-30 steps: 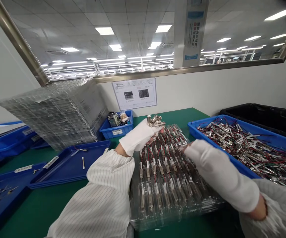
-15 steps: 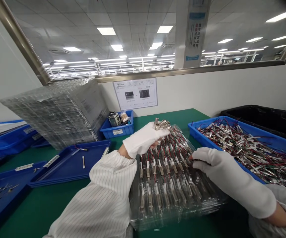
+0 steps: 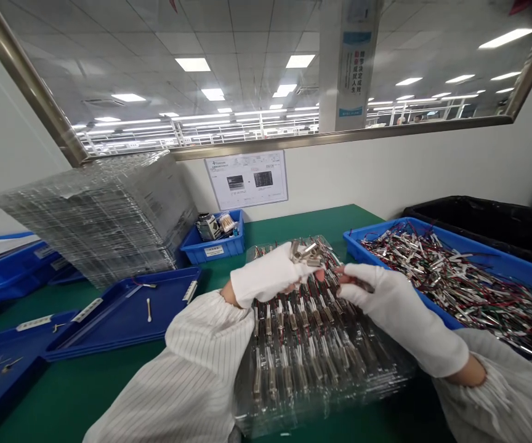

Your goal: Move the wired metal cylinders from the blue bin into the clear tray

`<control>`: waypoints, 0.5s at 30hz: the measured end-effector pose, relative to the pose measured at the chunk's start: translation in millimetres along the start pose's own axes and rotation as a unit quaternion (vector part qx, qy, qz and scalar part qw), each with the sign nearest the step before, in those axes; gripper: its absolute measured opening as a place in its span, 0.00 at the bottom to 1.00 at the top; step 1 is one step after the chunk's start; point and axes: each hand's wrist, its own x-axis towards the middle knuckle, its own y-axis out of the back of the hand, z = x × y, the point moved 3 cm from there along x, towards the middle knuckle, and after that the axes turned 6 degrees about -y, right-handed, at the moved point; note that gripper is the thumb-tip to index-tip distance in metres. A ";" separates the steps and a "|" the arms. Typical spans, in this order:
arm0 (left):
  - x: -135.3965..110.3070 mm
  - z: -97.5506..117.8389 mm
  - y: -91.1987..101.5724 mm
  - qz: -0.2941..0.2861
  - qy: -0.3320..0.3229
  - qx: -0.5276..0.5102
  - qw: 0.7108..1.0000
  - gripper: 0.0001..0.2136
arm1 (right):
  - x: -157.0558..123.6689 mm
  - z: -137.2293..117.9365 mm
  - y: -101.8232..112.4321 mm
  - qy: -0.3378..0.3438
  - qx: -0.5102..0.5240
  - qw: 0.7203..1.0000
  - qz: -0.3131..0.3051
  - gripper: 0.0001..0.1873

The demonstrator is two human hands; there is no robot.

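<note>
My left hand (image 3: 266,275), in a white glove with bare fingertips, is closed around a bunch of small metal cylinders (image 3: 310,253) with thin wires. It is above the far part of a clear plastic tray (image 3: 247,400). Rows of wired metal cylinders (image 3: 289,375) lie in the tray's slots, with their white wire ends pointing away from me. My right hand (image 3: 381,301), gloved the same way, has its thumb and fingers curled together beside the left fingertips. What lies between its fingertips is too small to make out.
A blue bin (image 3: 358,246) heaped with loose wired cylinders stands at the right, before a black-lined container (image 3: 469,212). Stacked clear trays (image 3: 95,215) rise at the left. Blue trays (image 3: 122,314), one bearing a cotton swab (image 3: 149,309), and a small blue box (image 3: 215,249) also stand there.
My right hand has moved left and up from the tray's right side to the left hand's fingertips. The left hand still holds the bunch, slightly lower in view.
</note>
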 end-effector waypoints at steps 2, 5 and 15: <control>0.2 4.0 -8.8 -0.048 -0.019 0.045 0.998 0.13 | 0.7 -10.0 0.5 -0.003 0.097 0.995 -0.012 0.16; 1.4 3.3 -17.7 -0.090 -0.031 0.106 0.990 0.11 | 1.7 -20.9 2.1 0.021 0.125 0.992 -0.023 0.10; -1.3 -5.1 -10.4 -0.084 0.016 0.062 0.994 0.06 | -16.2 -3.9 -0.4 0.104 0.122 0.980 0.116 0.01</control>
